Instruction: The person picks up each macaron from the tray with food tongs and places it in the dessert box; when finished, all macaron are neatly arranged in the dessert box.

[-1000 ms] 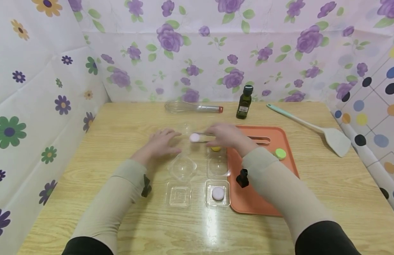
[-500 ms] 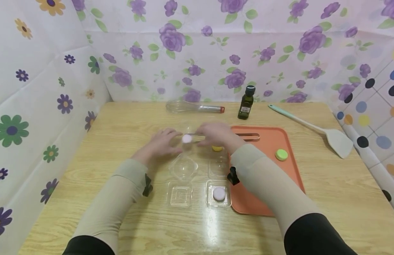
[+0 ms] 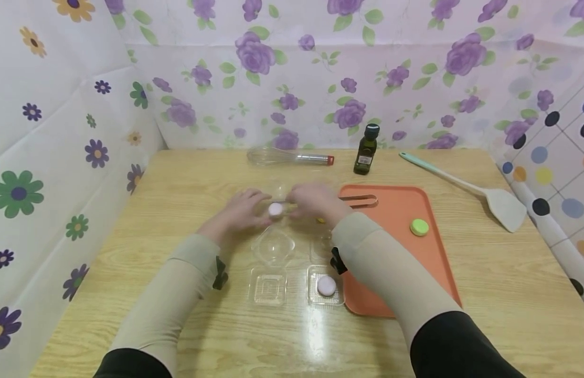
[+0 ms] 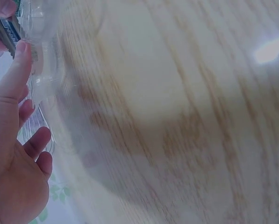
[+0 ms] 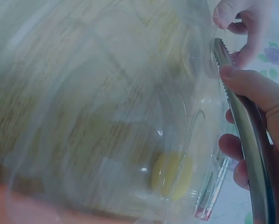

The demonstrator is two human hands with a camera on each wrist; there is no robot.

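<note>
My right hand (image 3: 315, 202) grips metal tongs (image 5: 251, 135) with a pale lilac macaron (image 3: 275, 210) at their tips. The macaron is low, over a clear plastic box (image 4: 46, 65) at the back left of the group. My left hand (image 3: 244, 210) holds the side of that box, thumb against its wall, the other fingers loosely bent. A yellow macaron (image 5: 172, 175) sits in the neighbouring clear box, mostly hidden by my right hand in the head view. Nearer me, another lilac macaron (image 3: 326, 285) lies in a clear box (image 3: 310, 299).
An orange tray (image 3: 400, 262) carries a green macaron (image 3: 419, 227). Clear box parts, a domed lid (image 3: 274, 245) and a square base (image 3: 268, 299), lie in front. Behind are a whisk (image 3: 292, 157) and a dark bottle (image 3: 365, 149). A white spatula (image 3: 504, 209) lies at right.
My right hand has carried the tongs and lilac macaron leftward and slightly lower, close to my left hand. The left hand has stayed nearly in place.
</note>
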